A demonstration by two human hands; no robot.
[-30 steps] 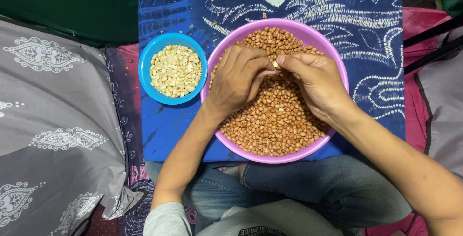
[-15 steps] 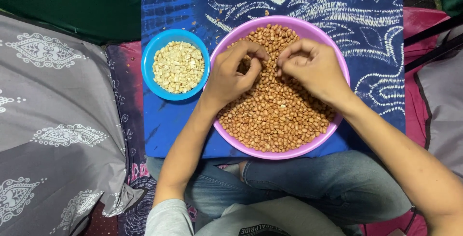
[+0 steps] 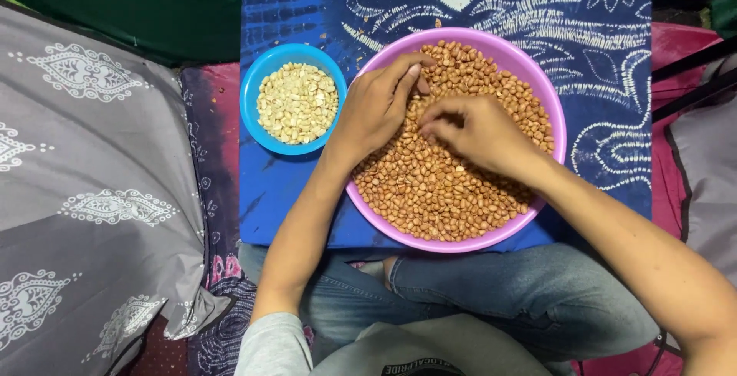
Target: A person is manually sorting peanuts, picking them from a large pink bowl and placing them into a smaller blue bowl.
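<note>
Head view, looking straight down at a person seated cross-legged in blue jeans. Farthest left lies a grey patterned cushion [image 3: 92, 192]. Next comes a small blue bowl [image 3: 257, 126] filled with pale skinned peanuts [image 3: 298, 103], just left of the left hand [image 3: 380, 107]. That hand rests on the red-skinned peanuts [image 3: 445, 184] heaped in a large purple bowl [image 3: 556, 134], its wrist crossing the bowl's left rim. Its fingers are loosely extended with the thumb tip close to them; whether a nut is pinched there cannot be told. Just right of it, nearly touching, the right hand [image 3: 480, 130] lies palm-down on the same heap, fingers curled under toward the left hand; whether they hold a nut cannot be told. Both bowls sit on a blue cloth with white patterns [image 3: 599, 46], which extends right of the right hand.
</note>
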